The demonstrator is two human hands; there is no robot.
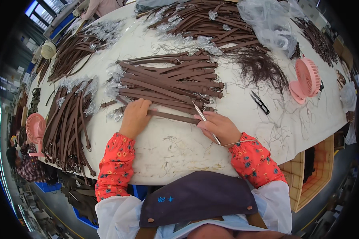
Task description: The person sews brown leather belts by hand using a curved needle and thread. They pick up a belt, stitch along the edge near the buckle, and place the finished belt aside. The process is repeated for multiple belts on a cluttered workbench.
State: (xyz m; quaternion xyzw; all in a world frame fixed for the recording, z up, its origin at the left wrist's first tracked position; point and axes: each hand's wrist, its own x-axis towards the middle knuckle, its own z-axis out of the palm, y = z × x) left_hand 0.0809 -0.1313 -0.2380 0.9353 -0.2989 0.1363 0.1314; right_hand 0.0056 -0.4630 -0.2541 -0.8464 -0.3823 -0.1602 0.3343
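A brown leather-like strap (172,116) stretches between my two hands, just above the table's near part. My left hand (135,117) is closed on the strap's left end, its fingers curled over it. My right hand (220,128) grips a slim silver pen-like tool (199,112) with a pointed tip, slanting up and to the left; the same hand also meets the strap's right end. Right beyond both hands lies a pile of brown straps (167,81) with metal buckles at the right and clear plastic wrapping at the left.
Black-handled thread snips (260,102) lie right of the pile, near a tangle of dark threads (261,69) and a pink fan (306,79). Another pink fan (36,129) stands at the left edge, beside more straps (66,123). Further strap bundles (203,24) and clear plastic bags (269,28) lie at the back.
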